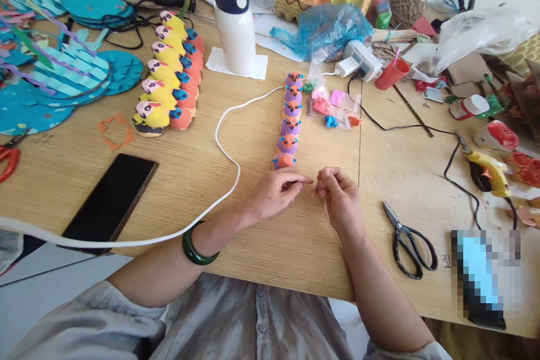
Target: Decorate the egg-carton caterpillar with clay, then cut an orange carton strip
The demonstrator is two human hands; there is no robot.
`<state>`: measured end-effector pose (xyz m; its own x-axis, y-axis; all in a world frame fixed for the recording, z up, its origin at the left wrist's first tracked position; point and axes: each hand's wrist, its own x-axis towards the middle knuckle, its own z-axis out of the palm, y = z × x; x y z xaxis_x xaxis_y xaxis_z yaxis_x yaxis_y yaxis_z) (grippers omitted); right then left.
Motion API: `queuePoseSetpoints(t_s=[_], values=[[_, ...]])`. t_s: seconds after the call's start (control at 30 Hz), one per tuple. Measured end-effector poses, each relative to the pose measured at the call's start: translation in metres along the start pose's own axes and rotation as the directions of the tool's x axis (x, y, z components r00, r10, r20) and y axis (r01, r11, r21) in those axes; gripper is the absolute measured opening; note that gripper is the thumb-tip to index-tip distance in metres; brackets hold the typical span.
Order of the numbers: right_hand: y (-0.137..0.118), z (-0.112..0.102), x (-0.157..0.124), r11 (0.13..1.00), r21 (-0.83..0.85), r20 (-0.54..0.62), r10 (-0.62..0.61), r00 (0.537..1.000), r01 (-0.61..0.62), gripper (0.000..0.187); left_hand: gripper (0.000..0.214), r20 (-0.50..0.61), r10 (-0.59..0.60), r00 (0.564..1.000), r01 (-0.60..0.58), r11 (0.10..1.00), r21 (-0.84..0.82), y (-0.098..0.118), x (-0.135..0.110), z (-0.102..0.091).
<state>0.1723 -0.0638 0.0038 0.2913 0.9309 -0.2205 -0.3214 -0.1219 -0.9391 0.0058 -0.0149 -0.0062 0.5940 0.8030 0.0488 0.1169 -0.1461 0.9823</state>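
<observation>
My left hand (pixel 282 192) is just above the table at the near end of a row of purple clay heads (pixel 292 124) with orange faces and small blue ears. Its index finger points right with the thumb close beneath; anything between them is too small to make out. Beside it, my right hand (pixel 341 197) is closed in a pinch, its fingertips turned toward the left ones. What it holds, if anything, cannot be made out. The nearest head in the row shows a plain orange face, while those behind it have dark eye marks. Bags of coloured clay (pixel 327 102) lie right of the row.
Black-handled scissors (pixel 409 242) lie right of my right hand. A white cable (pixel 230 160) crosses to the left, over a phone (pixel 112 197). Yellow and orange clay figures (pixel 172 76), a white bottle (pixel 234 22), a power strip (pixel 363 59) and a yellow glue gun (pixel 489 171) stand around.
</observation>
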Motion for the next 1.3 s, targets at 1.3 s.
queuePoseSetpoints(t_s=[1.3], values=[[-0.001, 0.005, -0.008, 0.997, -0.072, 0.050, -0.002, 0.999, 0.005, 0.036, 0.020, -0.248, 0.045, 0.968, -0.042, 0.999, 0.020, 0.015, -0.004, 0.003]])
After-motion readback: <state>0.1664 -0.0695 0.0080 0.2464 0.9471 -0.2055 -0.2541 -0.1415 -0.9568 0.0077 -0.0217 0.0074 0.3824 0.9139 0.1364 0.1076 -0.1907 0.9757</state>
